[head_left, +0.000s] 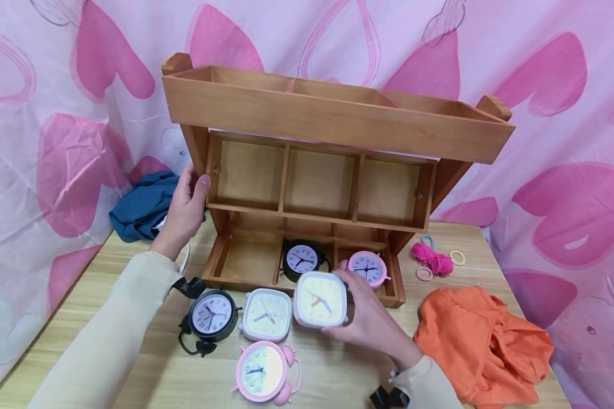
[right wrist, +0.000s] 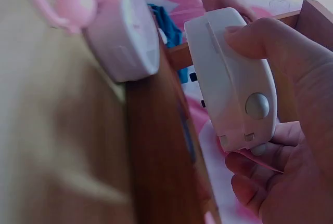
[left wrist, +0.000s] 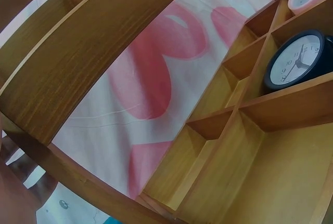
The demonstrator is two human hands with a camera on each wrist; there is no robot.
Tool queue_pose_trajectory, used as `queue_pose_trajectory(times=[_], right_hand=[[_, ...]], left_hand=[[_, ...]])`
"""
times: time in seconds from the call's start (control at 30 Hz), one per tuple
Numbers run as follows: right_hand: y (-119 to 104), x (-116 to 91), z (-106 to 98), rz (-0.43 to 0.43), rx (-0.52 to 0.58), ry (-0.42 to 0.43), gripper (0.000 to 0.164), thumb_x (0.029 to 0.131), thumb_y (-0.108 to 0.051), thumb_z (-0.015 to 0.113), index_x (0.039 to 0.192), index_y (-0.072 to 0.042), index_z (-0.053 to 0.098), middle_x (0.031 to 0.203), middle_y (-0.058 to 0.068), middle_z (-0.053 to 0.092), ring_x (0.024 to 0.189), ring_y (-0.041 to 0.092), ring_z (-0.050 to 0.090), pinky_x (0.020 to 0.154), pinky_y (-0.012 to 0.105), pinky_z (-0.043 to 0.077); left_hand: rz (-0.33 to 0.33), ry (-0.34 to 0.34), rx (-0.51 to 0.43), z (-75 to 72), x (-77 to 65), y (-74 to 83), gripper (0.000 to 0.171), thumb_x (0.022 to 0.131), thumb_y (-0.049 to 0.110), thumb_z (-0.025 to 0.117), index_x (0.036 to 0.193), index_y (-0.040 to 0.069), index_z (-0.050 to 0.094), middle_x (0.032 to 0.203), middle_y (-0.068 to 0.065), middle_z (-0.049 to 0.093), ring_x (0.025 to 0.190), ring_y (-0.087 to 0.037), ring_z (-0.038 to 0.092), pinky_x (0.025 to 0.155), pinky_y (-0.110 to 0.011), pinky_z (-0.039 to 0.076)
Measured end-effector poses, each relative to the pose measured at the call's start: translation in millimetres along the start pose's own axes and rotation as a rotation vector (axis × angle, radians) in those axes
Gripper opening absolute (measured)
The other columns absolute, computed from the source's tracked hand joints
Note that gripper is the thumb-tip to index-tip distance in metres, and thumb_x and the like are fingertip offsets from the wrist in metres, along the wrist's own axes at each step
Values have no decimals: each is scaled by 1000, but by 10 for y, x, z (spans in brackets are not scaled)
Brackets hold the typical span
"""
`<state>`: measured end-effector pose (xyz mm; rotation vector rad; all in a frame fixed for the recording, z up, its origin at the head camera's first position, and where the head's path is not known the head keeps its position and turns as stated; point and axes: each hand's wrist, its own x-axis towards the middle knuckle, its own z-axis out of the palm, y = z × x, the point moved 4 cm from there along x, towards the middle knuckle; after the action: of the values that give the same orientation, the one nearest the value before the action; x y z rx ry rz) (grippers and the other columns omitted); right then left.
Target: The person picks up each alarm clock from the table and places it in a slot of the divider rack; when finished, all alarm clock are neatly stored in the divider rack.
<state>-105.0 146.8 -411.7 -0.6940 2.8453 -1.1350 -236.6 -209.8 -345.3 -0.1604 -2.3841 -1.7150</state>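
Note:
My right hand [head_left: 370, 318] grips a white square alarm clock [head_left: 319, 299] by its right side, in front of the shelf's bottom tier. The right wrist view shows the thumb on one face of this clock [right wrist: 234, 86] and fingers under its edge. My left hand [head_left: 184, 207] holds the left side of a three-tier wooden shelf [head_left: 337, 122], thumb in front and fingers behind the post. A black round alarm clock [head_left: 301, 258] sits in the bottom tier's middle compartment, a pink one [head_left: 367, 268] in the right compartment. The middle tier's compartments hold nothing.
On the table [head_left: 184, 375] before the shelf lie another black alarm clock [head_left: 212, 314], another white square clock [head_left: 267, 315] and another pink clock [head_left: 261, 372]. Orange cloth [head_left: 483, 346] and pink yarn [head_left: 434, 260] with hair ties lie right; blue cloth [head_left: 143, 207] lies left.

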Motion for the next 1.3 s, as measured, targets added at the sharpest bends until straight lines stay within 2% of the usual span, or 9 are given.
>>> queue_pose_trajectory(times=[0.17,0.37,0.57,0.67,0.77,0.87,1.07,1.2,1.3], right_hand=[[-81,440,22,-14,42,-17,95,57,-34,93,139,-17,46,129,-3,54,117,17,51,101,46,46],[-178,910,224,-80,49,-46,91,59,-36,91,135,-10,49,124,4,58,114,21,53,100,43,45],[-304,1248,489,-116,0,-108,85,62,-38,90,132,-10,51,117,3,60,107,19,56,96,38,47],[-372,1373,623,-109,-103,-145,85,63,-46,87,131,-12,49,118,2,58,110,20,54,99,39,45],[-423,1470,758,-105,-238,-173,86,64,-55,84,130,-14,49,123,2,55,118,22,49,107,41,40],[-451,1533,858,-95,-330,-185,87,63,-59,83,130,-15,49,128,3,54,123,25,46,106,43,38],[-425,1553,962,-27,-376,-233,88,68,-66,78,135,-17,50,142,3,50,130,29,38,105,48,36],[-435,1517,978,-37,-389,-291,82,78,-64,72,143,-18,48,146,1,51,135,28,36,109,50,33],[-443,1468,928,-61,-342,-315,77,85,-59,68,147,-19,45,150,1,48,140,29,35,113,53,31]], left_hand=[[-6,1,-1,-6,-4,-4,56,106,43,35,157,26,17,159,-9,28,145,-31,29,118,-59,26],[-11,-2,-4,0,-2,-15,57,106,44,36,157,27,17,158,-8,29,145,-30,30,118,-58,26],[-24,-1,10,12,-13,-5,58,105,48,36,156,29,17,158,-7,30,144,-30,31,117,-58,28],[-26,2,17,10,-11,2,59,104,49,36,156,30,17,159,-7,29,145,-30,30,117,-58,27],[-19,6,10,2,-7,7,58,105,47,36,156,29,17,159,-7,29,145,-30,29,118,-58,26],[-9,4,3,15,4,16,57,105,45,36,157,27,17,159,-9,28,145,-31,29,118,-59,25],[-6,2,-1,48,13,16,58,106,43,36,157,24,17,159,-9,28,145,-31,29,118,-57,26],[-19,3,10,22,-24,7,59,106,45,35,157,23,16,160,-9,27,146,-31,27,118,-58,26],[-17,2,13,21,-20,10,59,106,45,35,157,24,16,160,-10,27,146,-32,27,118,-59,25]])
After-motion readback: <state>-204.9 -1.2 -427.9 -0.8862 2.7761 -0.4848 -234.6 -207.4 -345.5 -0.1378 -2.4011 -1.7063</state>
